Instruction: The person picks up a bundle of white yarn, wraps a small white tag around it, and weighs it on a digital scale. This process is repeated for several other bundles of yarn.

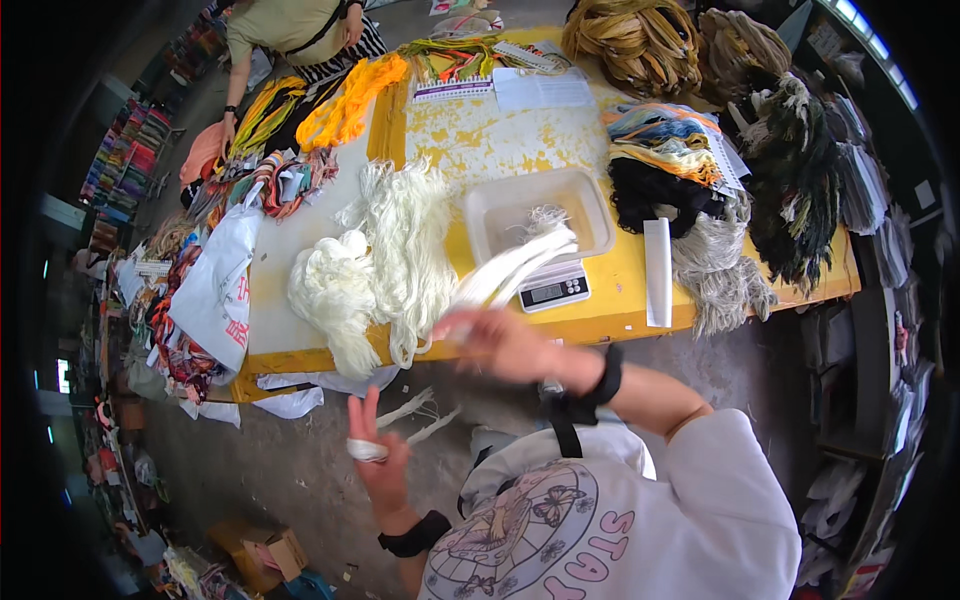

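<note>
My left hand [380, 455] is held up below the table's front edge, two fingers raised. White yarn [368, 451] wraps round its other fingers, and loose strands [425, 412] trail off beside it. Smeared by motion, my right hand [505, 345] reaches over the table edge at the near end of a bundle of white yarn [520, 262]. The far end of that bundle lies in a translucent plastic tub [485, 205] on a small digital scale [553, 288]. Left of the tub, cream-white yarn hanks [410, 250] lie in a heap, some hanging over the edge.
Black yarn [650, 195], grey yarn [715, 265] and a white paper strip [657, 272] lie right of the tub. Brown hanks [635, 45] are piled behind. Orange yarn [352, 103] and a white bag [215, 290] are on the left. Another person [290, 30] stands far left.
</note>
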A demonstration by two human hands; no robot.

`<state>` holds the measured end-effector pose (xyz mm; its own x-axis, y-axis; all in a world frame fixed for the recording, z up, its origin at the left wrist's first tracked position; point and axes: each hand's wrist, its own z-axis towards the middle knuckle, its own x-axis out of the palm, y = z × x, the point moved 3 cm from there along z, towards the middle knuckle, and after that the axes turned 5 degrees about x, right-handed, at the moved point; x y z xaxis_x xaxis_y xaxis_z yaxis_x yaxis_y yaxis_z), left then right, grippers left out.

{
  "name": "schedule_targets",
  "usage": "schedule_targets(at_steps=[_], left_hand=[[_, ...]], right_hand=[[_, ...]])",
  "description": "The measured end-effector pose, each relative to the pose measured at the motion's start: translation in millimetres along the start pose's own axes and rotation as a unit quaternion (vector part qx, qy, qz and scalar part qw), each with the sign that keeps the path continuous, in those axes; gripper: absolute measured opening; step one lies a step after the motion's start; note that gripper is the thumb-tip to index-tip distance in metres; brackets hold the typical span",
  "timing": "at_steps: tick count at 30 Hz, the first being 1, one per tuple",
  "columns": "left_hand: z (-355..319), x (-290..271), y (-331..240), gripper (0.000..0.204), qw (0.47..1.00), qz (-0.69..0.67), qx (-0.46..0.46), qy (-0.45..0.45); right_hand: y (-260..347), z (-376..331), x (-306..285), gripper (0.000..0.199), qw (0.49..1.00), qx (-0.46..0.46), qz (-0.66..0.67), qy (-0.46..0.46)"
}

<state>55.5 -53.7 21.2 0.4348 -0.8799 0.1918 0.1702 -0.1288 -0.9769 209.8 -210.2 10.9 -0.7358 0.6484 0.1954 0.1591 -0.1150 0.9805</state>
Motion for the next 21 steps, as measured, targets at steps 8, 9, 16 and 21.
schedule_targets(at_steps=[8,9,16,21], left_hand=[[0,-41,16,0.008,0.971,0.103,-0.131,0.171],[-1,-58,22,0.008,0.975,0.103,-0.134,0.148],[-45,-175,138,0.02,0.935,0.123,-0.267,0.199],[-101,-303,227,0.021,0.897,0.163,-0.41,-0.035]], right_hand=[[97,-1,76,0.018,0.96,0.037,0.272,0.048],[112,-3,63,0.021,0.957,-0.022,0.29,0.014],[208,-85,5,0.031,0.887,-0.294,0.344,-0.086],[241,-128,15,0.028,0.873,-0.392,0.27,-0.111]])
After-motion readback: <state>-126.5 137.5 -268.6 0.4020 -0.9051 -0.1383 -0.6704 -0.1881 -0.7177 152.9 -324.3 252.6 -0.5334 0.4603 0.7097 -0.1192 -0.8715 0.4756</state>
